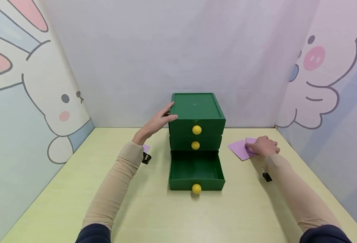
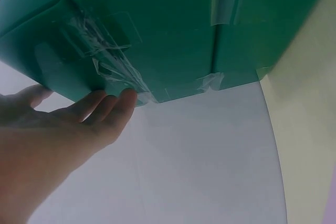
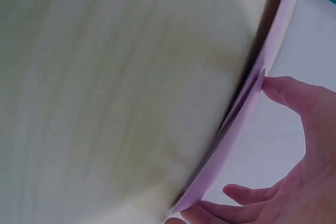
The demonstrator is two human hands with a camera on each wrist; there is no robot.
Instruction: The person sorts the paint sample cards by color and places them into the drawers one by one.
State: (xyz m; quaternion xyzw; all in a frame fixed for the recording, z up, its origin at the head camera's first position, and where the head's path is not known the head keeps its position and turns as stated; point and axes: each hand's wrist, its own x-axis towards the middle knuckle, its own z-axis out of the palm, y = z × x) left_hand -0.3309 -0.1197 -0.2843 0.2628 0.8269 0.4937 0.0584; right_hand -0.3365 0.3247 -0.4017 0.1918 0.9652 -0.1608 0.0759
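A green drawer cabinet [image 1: 193,106] with yellow ball knobs stands at the table's middle. Its bottom drawer [image 1: 178,184] is pulled out, and nothing shows inside. My left hand [image 1: 157,123] rests against the cabinet's left side, thumb near the top front edge. In the left wrist view, its fingertips touch the taped green wall [image 2: 168,51]. To the right of the cabinet, two purple cards overlap on the table. My right hand [image 1: 264,145] grips the right-hand purple card [image 3: 212,169] between thumb and fingers at its edges. The other purple card [image 1: 238,149] lies partly beneath it.
Another purple piece [image 1: 146,148] shows partly behind my left wrist. Black tags hang at both wrists. A pale curtain wall [image 1: 129,67] stands behind the cabinet, with cartoon-printed panels on both sides of the table [image 1: 154,216].
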